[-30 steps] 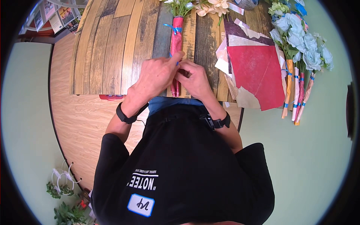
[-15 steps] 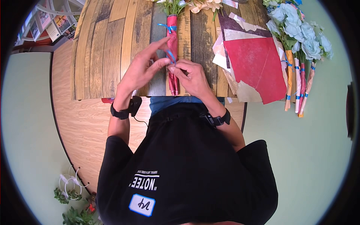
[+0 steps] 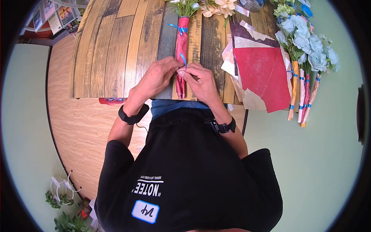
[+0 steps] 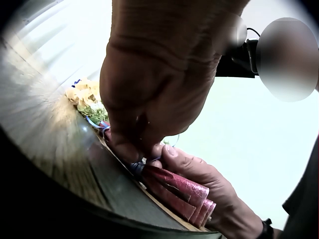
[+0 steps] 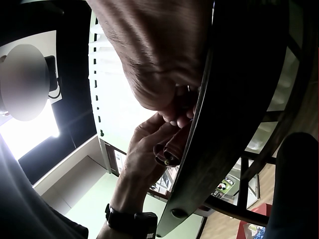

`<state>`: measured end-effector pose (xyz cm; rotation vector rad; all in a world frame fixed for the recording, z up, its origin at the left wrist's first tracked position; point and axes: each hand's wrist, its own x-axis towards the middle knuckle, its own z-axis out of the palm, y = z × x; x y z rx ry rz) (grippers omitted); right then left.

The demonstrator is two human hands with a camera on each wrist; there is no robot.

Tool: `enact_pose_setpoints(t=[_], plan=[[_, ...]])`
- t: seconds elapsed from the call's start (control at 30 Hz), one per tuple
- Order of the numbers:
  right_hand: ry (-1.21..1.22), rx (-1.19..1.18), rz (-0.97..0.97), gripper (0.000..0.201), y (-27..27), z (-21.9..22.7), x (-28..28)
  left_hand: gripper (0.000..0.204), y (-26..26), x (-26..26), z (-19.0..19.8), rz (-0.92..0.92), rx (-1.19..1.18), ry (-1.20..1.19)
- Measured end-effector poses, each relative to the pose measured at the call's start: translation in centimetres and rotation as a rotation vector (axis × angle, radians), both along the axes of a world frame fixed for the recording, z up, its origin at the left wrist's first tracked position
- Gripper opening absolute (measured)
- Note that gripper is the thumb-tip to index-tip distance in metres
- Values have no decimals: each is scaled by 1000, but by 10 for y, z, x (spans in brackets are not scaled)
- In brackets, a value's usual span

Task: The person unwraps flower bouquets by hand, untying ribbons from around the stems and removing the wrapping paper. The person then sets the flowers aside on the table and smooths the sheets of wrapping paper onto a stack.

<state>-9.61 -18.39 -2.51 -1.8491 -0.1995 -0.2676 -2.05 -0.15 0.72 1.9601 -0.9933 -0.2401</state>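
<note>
A bouquet stem wrapped in red paper (image 3: pixel 181 46) lies on the table, white flowers (image 3: pixel 184 7) at its far end. Around its upper part a blue ribbon (image 3: pixel 180 28) is tied. Lower down, a second blue ribbon (image 3: pixel 183 60) stands up in a loop or tail between the hands. My left hand (image 3: pixel 155 77) pinches at this ribbon from the left, and my right hand (image 3: pixel 199 82) pinches it from the right, fingertips nearly meeting. In the left wrist view the wrapped paper's folded lower end (image 4: pixel 179 194) juts out below the fingers.
Red paper sheets (image 3: pixel 262 73) and torn pieces lie right of the bouquet. Blue flowers (image 3: pixel 305 36) with several wrapped stems are at the table's right edge. Peach flowers (image 3: pixel 218 7) and a blue-grey roll (image 3: pixel 253 4) lie at the far side. The near edge is by my body.
My left hand lifted off the stem with fingers spread, then came back in beside my right hand at the lower ribbon. The ribbon's free part now points up between them.
</note>
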Motion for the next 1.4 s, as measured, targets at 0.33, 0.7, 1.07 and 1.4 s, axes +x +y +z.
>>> enact_pose_setpoints(t=[0.33, 0.7, 1.07, 1.4], plan=[[218, 124, -129, 14, 5, 0, -2, 17, 3, -21, -13, 222, -35, 146], [345, 313, -104, 17, 1, -9, 1, 21, 0, -27, -15, 228, -45, 88], [344, 340, -80, 18, 0, -7, 4, 11, -5, -27, -24, 277, -26, -9], [373, 398, -100, 14, 1, -3, 8, 9, -13, -34, -28, 353, -34, -225]])
